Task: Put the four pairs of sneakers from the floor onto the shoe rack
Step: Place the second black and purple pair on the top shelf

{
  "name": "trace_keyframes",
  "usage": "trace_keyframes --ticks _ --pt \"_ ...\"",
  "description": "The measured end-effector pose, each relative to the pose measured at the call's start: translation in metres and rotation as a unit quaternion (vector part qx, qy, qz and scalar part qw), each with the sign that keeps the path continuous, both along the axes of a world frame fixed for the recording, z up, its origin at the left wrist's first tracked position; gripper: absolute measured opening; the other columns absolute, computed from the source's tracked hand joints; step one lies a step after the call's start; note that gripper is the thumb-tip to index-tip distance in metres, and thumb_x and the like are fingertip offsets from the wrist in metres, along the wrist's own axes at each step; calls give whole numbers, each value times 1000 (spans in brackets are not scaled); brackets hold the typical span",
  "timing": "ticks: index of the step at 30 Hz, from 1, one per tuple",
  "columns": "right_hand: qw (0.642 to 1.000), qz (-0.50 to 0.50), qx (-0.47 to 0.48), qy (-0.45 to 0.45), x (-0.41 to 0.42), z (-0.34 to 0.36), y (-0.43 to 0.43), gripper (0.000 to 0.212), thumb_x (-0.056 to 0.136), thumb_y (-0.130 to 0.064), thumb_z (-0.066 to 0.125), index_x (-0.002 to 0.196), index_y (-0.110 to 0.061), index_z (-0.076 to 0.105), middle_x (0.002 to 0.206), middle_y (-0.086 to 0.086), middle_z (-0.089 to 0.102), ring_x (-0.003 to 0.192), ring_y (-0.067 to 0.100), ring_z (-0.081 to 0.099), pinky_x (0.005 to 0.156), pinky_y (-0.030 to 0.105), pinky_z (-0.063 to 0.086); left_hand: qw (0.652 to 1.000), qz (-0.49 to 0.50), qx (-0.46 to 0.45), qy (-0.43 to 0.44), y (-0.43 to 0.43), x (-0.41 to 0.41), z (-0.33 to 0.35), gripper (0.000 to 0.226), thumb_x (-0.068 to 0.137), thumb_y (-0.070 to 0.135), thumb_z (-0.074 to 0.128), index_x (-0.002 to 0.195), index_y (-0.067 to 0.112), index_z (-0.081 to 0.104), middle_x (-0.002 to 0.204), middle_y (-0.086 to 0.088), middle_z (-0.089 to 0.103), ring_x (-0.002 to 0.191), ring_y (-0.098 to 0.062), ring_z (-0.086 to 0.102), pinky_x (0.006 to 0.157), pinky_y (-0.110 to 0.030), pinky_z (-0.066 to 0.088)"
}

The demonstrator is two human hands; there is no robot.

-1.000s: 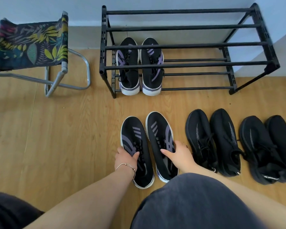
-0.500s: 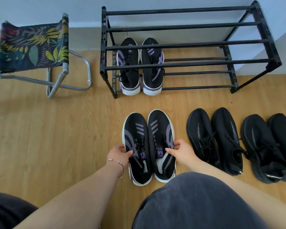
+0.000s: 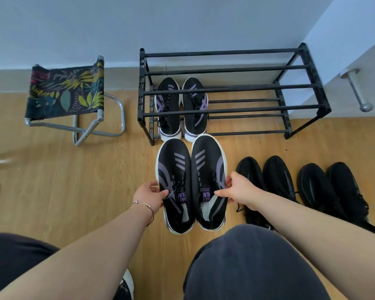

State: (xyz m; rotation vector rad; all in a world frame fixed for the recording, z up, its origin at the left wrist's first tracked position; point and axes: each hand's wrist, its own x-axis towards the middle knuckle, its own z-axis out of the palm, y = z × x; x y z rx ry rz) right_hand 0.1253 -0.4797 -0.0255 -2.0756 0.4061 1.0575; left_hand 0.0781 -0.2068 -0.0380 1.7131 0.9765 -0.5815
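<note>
- The pair of black knit sneakers with grey-purple stripes and white soles (image 3: 192, 182) is held side by side, long axes running away from the person, toes toward the black metal tube shoe rack (image 3: 232, 87) and heels toward the body; the toes nearly reach the rack's front edge
- The left hand (image 3: 151, 195) pinches the outer edge of the left shoe at mid-length, thumb on top, grip closed on that shoe; the forearm reaches forward and slightly inward, a thin bracelet at the wrist
- The right hand (image 3: 238, 189) clasps the outer side of the right shoe near its collar, fingers curled over the rim, grip closed on it; that forearm mirrors the other
- Beyond the grip, a matching striped pair (image 3: 181, 109) sits on the rack's lower tier at its left end, toes to the wall
- Right of the grip, two all-black knit pairs (image 3: 301, 187) lie on the wooden floor (image 3: 74, 180), toes toward the rack
- Left and beyond the grip stands a folding stool with leaf-print fabric seat and grey tube frame (image 3: 72, 98)
</note>
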Motion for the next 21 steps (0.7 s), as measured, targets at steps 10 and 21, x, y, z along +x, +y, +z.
trace_keyframes --ticks 10,21 --pt "998 -13 49 -37 36 51 18 47 81 -20 83 115 -14 51 114 6 62 99 22 68 77 39 64 998 16 5 -64 24 30 46 50 87 6 75 133 10 56 105 -3 65 96 -25 68 84 -45 61" --pt "966 -142 121 -179 114 81 33 54 84 -24 81 129 -10 54 115 6 65 103 22 67 75 36 61 987 -1 -4 -158 38 149 88 48 88 8 74 133 11 60 105 -5 68 95 -27 69 83 -47 62"
